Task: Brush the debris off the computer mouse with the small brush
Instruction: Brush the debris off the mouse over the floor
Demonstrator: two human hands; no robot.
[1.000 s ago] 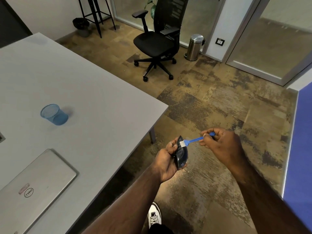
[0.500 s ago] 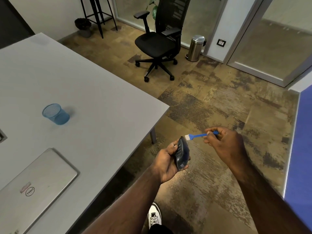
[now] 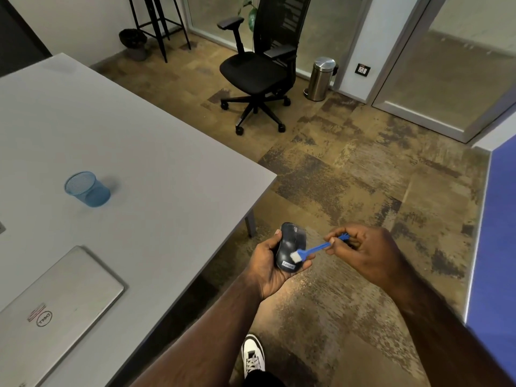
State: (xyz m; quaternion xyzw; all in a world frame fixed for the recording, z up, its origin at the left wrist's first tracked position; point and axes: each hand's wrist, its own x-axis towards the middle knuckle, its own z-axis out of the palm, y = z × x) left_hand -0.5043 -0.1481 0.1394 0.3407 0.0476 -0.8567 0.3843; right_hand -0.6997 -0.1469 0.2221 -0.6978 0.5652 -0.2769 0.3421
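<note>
the computer mouse (image 3: 289, 245) is held out over the patterned carpet (image 3: 363, 191), just off the corner of the grey table (image 3: 139, 152), its top facing up with the label end nearest the person. it lies in the left hand (image 3: 269, 265): the thumb runs along its left edge, the fingers (image 3: 304, 265) curl up under its right side and lower end, and the palm sits underneath. the small brush (image 3: 315, 249) reaches across from the right; its white bristles rest on the lower right part of the mouse, just above the label. the right hand (image 3: 363, 251) pinches the blue handle near its far end between thumb and forefinger, the other fingers folded in. on the table stand a blue mesh cup (image 3: 87, 189) and a closed silver laptop (image 3: 53, 311), both well apart from the hands. a black office chair (image 3: 258, 68) and a steel bin (image 3: 321, 79) stand farther off on the floor. a white shoe (image 3: 252, 356) shows below.
</note>
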